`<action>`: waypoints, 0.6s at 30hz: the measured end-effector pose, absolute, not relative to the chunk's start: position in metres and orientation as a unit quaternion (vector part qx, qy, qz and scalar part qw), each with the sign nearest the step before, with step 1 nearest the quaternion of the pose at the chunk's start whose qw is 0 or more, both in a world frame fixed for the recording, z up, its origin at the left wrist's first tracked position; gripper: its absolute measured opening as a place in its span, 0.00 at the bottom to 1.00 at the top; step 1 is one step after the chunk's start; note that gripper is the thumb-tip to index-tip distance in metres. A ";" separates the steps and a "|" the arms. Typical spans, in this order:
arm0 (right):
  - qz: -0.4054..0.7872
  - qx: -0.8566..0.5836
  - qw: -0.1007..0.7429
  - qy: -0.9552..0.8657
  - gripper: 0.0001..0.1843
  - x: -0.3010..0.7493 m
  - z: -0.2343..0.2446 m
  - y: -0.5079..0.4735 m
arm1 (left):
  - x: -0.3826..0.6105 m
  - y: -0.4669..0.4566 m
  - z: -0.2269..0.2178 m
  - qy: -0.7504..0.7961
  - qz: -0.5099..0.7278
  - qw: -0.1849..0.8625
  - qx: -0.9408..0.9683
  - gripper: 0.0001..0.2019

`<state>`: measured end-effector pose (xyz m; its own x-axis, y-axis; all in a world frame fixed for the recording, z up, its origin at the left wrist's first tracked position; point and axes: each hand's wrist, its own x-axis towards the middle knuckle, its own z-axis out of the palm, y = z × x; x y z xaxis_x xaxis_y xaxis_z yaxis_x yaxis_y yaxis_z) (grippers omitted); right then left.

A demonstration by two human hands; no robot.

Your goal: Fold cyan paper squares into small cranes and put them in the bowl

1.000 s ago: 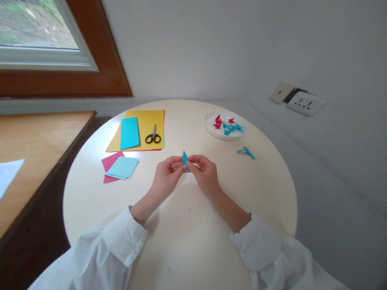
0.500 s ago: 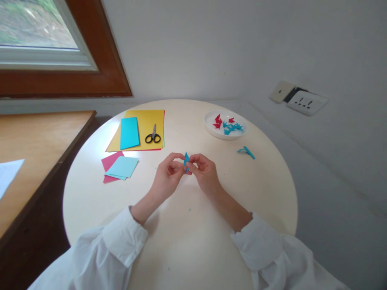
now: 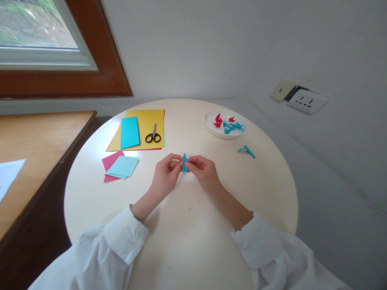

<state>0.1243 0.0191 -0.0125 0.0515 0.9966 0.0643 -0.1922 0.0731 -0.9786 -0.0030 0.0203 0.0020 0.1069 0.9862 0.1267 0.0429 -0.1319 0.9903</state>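
Observation:
My left hand point(image 3: 165, 175) and my right hand point(image 3: 203, 171) meet over the middle of the round cream table point(image 3: 181, 225). Both pinch a small folded blue paper piece point(image 3: 184, 163) between their fingertips, just above the tabletop. The piece stands roughly upright, with a point showing at its top. White sleeves cover both forearms.
A white dish point(image 3: 211, 128) with several red and blue folded pieces sits at the back right, a blue paper scrap point(image 3: 247, 151) beside it. Black scissors point(image 3: 153, 135) and a blue sheet point(image 3: 130, 132) lie on yellow paper point(image 3: 148, 119). Pink and light blue squares point(image 3: 122, 166) lie left. A wooden desk point(image 3: 33, 153) stands left.
The fingers of both hands have shifted on the blue piece, which now shows pointed ends above and below the pinch. The hands stay in the same place.

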 end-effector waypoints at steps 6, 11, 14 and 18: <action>0.513 -0.432 0.585 -0.456 0.07 0.124 -0.013 0.018 | -0.004 0.018 0.006 0.443 0.491 0.484 0.572 0.06; 0.521 -0.419 0.589 -0.454 0.07 0.126 -0.014 0.019 | -0.003 0.016 0.012 0.424 0.489 0.521 0.557 0.08; 0.522 -0.421 0.587 -0.454 0.06 0.126 -0.013 0.019 | -0.004 0.017 0.012 0.429 0.490 0.526 0.547 0.06; 0.507 -0.425 0.589 -0.464 0.03 0.126 -0.010 0.019 | -0.004 0.018 0.010 0.446 0.483 0.519 0.546 0.03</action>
